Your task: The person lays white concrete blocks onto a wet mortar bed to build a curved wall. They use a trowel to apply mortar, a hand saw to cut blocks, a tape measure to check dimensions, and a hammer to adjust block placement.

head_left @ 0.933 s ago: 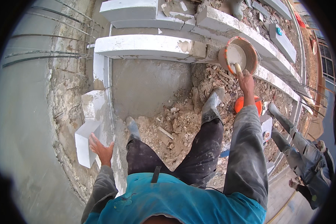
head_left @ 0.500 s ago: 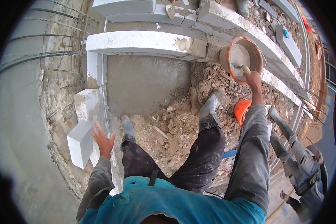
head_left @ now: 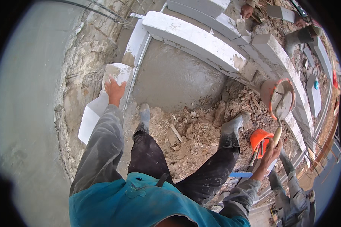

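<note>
My right hand is closed round the wooden handle of a trowel. Its blade, loaded with grey mortar, is at the mouth of a bucket with an orange rim. On the left, my left hand lies with fingers spread on a white block that has grey mortar on it. Another white block sits just nearer to me, partly behind my left sleeve. An orange container with tool handles sticking out stands below the bucket.
A long white block wall crosses the far side, beyond wet grey mortar. Rubble lies around my boots. Steel bars stick out at top left. A co-worker's hand is at the far wall; another person is at lower right.
My right hand has drawn back toward me, lifting the trowel with mortar from the bucket. My left hand has moved forward onto the farther white block. The view has shifted left.
</note>
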Tool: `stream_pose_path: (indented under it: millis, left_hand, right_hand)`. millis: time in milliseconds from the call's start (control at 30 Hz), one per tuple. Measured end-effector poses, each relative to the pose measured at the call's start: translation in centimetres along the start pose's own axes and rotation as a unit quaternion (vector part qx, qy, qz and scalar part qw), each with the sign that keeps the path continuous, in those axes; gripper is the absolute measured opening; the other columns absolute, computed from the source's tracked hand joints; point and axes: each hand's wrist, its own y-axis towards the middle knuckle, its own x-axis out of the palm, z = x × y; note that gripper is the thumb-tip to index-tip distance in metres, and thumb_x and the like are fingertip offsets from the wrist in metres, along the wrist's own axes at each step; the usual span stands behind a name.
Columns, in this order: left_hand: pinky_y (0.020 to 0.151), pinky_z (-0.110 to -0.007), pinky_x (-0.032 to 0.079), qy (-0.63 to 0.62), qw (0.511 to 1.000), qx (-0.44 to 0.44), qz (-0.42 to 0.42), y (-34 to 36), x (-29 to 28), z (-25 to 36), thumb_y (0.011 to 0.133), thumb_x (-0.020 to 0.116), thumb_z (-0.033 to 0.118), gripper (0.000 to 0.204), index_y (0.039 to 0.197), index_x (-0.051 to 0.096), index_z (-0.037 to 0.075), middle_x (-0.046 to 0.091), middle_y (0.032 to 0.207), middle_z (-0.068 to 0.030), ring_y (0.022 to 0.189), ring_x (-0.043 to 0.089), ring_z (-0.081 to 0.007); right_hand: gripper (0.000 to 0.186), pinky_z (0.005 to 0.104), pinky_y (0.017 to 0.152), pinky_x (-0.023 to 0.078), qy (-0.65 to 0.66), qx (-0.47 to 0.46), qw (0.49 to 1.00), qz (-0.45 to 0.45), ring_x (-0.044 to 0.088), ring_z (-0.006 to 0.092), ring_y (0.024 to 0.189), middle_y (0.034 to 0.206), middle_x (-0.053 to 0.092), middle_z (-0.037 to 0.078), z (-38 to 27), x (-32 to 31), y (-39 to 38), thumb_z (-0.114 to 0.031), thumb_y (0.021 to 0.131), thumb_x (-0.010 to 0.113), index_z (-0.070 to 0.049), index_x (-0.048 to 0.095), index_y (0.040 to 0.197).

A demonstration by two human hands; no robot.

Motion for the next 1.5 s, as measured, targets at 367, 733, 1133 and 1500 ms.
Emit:
stream_pose_path:
  millis: [367, 733, 1133, 1500]
  left_hand:
    - [0.116, -0.060, 0.007, -0.165, 0.971, -0.155, 0.071, 5.1, 1.9, 0.0, 0.092, 0.052, 0.049, 0.088, 0.154, 0.012, 0.001, 0.010, 0.158, -0.0288, 0.147, 0.005, -0.0466]
    - [0.112, -0.067, -0.001, -0.161, 0.964, -0.188, 0.098, 6.6, 3.2, 0.0, 0.089, 0.057, 0.047, 0.096, 0.155, 0.004, 0.003, 0.001, 0.158, -0.0296, 0.146, -0.004, -0.0472]
    - [0.110, -0.069, 0.000, -0.162, 0.965, -0.204, 0.027, 6.3, 2.6, -0.4, 0.087, 0.059, 0.046, 0.099, 0.155, 0.001, 0.003, 0.000, 0.157, -0.0288, 0.146, -0.006, -0.0471]
    - [0.110, -0.069, -0.002, -0.175, 0.963, -0.206, 0.001, 6.7, 2.1, -0.6, 0.086, 0.059, 0.047, 0.103, 0.154, -0.005, 0.004, -0.004, 0.157, -0.0283, 0.145, -0.009, -0.0480]
  right_hand:
    - [0.037, 0.0187, 0.053, 0.037, 0.103, -0.064, 0.955, -0.272, 0.048, 0.0045, 0.064, 0.085, 0.057, 0.001, -7.6, 23.7, -12.9, -0.012, 0.086, 0.067, 0.002, 0.057, 0.119]
    - [0.019, 0.0233, 0.043, 0.033, 0.337, 0.098, 0.827, -0.439, 0.049, 0.0104, 0.052, 0.075, 0.058, 0.007, -18.6, 62.8, -13.2, -0.021, 0.094, 0.058, -0.002, 0.054, 0.099]
    - [0.026, 0.0240, 0.040, 0.031, 0.290, 0.139, 0.843, -0.430, 0.045, 0.0119, 0.048, 0.072, 0.056, 0.008, -19.9, 73.3, -10.3, -0.029, 0.098, 0.051, -0.006, 0.051, 0.112]
    - [0.068, 0.0494, 0.087, 0.051, -0.216, -0.265, 0.883, -0.321, 0.064, 0.0438, 0.100, 0.124, 0.056, 0.031, -17.6, 74.9, -10.7, -0.023, 0.089, 0.055, 0.000, 0.027, 0.147]
